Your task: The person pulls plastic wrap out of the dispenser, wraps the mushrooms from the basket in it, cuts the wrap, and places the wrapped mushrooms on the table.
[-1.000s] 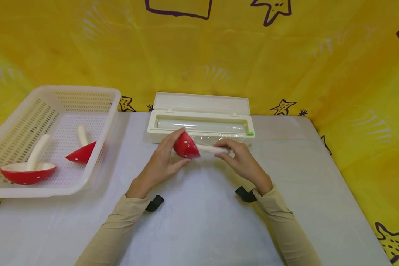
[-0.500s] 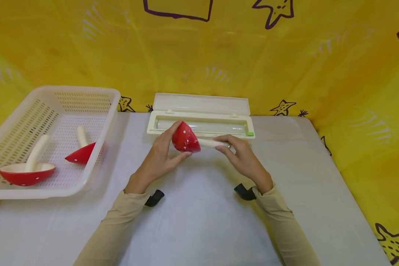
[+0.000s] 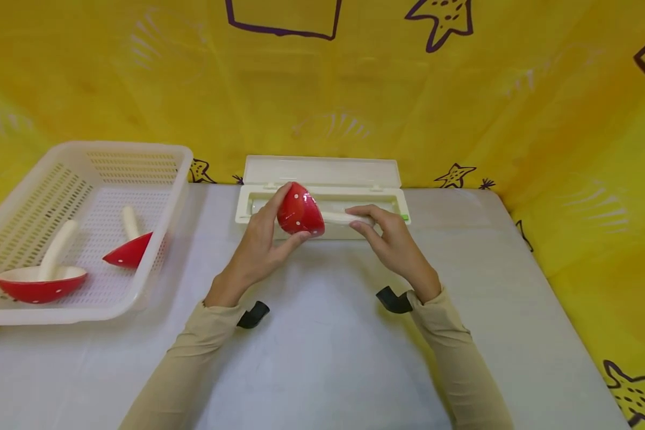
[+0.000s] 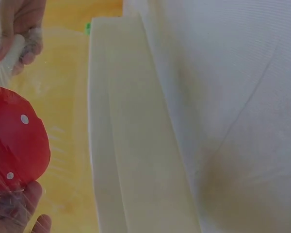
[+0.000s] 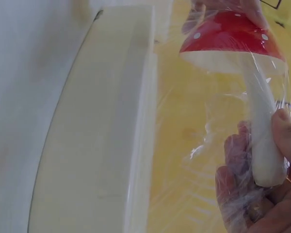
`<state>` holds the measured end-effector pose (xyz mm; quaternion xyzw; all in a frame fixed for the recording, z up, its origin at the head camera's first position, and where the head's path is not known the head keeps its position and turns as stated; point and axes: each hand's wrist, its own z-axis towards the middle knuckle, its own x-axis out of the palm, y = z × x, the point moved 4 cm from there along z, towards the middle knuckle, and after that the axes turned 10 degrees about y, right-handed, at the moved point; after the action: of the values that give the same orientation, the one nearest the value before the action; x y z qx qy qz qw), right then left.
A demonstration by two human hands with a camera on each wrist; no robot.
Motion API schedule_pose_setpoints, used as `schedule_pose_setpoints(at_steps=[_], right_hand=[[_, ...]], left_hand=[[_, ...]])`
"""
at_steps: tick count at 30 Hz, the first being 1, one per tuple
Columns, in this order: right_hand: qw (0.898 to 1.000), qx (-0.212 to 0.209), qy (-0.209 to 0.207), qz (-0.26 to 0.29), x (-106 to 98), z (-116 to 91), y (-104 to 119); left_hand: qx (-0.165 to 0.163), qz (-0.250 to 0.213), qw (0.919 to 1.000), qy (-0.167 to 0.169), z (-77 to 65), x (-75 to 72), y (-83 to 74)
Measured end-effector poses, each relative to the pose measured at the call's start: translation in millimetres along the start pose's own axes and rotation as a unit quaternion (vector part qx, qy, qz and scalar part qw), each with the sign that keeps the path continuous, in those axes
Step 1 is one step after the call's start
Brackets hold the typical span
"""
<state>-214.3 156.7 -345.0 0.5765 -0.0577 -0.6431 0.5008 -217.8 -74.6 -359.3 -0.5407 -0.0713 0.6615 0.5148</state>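
Observation:
My left hand point(image 3: 257, 243) holds the red, white-dotted cap of a model mushroom point(image 3: 301, 210), fingers over the far side and thumb below. With thumb and fingers, my right hand point(image 3: 391, 239) grips the end of its white stem point(image 5: 265, 131). Clear cling film point(image 5: 203, 145) covers the mushroom and parts of both hands in the wrist views, and spreads toward the box edge. In the head view the mushroom overlaps the front of a white cling film dispenser point(image 3: 258, 229), whose lid point(image 3: 322, 170) stands raised.
At the left stands a white slotted basket point(image 3: 86, 315), holding two more red-and-white mushrooms point(image 3: 40, 291). A yellow patterned cloth point(image 3: 322, 83) hangs behind and to the right. Pale cloth point(image 3: 322, 358) covers the table.
Both hands have moved slightly up and away from me with the mushroom, which now covers more of the dispenser's trough. The grips on cap and stem are kept.

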Motion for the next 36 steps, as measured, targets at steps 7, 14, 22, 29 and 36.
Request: schedule_pose_setpoints(at_steps=[7, 14, 22, 29, 36], right_hand=[[1.0, -0.01, -0.016, -0.004, -5.0, 5.5, 0.4], [1.0, -0.004, -0.021, 0.003, -10.2, 12.5, 1.2], [0.999, -0.011, -0.03, 0.012, -14.6, 18.8, 1.1], [0.999, 0.0, -0.031, 0.015, -17.0, 22.8, 1.3], [0.999, 0.008, -0.031, 0.014, -18.1, 27.6, 2.0]], left_hand=[[-0.005, -0.002, 1.0, 0.0, 6.7, -4.1, -3.5], [-0.022, -0.005, 0.9997, 0.003, 14.2, -7.8, -4.8], [-0.015, -0.003, 0.9999, -0.004, 20.8, -11.3, -5.2], [-0.016, 0.0, 0.9999, -0.004, 24.3, -13.9, -7.0], [-0.017, -0.006, 0.9998, -0.005, 25.8, -17.2, -7.9]])
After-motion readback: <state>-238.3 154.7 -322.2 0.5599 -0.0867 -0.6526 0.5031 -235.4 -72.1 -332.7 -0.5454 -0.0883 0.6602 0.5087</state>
